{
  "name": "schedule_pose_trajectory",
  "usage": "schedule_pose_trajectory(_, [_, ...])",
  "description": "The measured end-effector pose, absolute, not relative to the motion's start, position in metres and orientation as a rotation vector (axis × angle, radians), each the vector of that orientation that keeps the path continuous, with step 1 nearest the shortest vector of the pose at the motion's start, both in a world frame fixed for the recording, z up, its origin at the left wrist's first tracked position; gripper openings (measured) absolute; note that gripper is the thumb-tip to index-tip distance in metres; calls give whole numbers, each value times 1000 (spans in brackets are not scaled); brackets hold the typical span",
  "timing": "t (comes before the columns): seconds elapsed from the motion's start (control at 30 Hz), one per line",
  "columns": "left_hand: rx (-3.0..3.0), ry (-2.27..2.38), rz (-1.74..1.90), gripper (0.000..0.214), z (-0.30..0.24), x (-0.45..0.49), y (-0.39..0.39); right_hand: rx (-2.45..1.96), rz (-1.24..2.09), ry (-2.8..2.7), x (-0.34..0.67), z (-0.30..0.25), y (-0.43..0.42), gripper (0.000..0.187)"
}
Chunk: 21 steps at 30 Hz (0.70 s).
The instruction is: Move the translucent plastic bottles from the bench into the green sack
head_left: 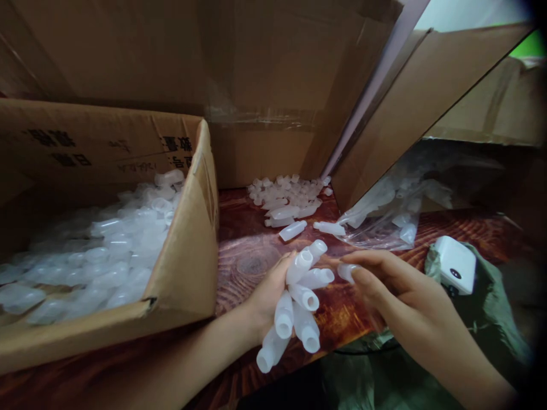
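A bunch of translucent white plastic bottles (304, 299) is gripped in my left hand (267, 293), their open necks turned towards me and to the right. The bottles hide most of that hand's fingers. Just right of the bunch, my right hand (397, 296) pinches a small translucent cap (347, 273) between thumb and fingertips. The cap is apart from the bottle necks. Beyond both hands, a few loose bottles (293, 230) lie on the wood-grained table (243, 265), in front of a pile of small caps (290, 191).
At left stands an open cardboard box (188, 250) full of similar bottles (123, 250). A large carton (265, 85) rises behind the table. To the right are a clear plastic bag (384, 216) with translucent pieces, another open carton (384, 114) and a white device (455, 265) on green cloth.
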<state>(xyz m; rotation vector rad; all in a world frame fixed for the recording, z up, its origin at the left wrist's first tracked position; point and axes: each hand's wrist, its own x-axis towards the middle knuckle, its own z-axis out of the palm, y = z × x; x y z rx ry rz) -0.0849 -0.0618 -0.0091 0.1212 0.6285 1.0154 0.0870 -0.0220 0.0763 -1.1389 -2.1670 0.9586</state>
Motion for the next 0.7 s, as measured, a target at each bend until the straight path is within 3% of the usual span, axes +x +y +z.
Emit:
schedule_pose_trajectory(0.17, [65,701,1060,56,-2,-83,-63,-1112,1187,-2028,79,65,-22,29])
schedule_pose_trajectory(0.4, [30,748,1040,51,-1,-83,-65,-1007,772,-2409,79,77,-14,19])
schedule_pose_trajectory(0.7, [87,733,1042,47,-10,-83,-66,-531,233,-2899,84,105,-1,36])
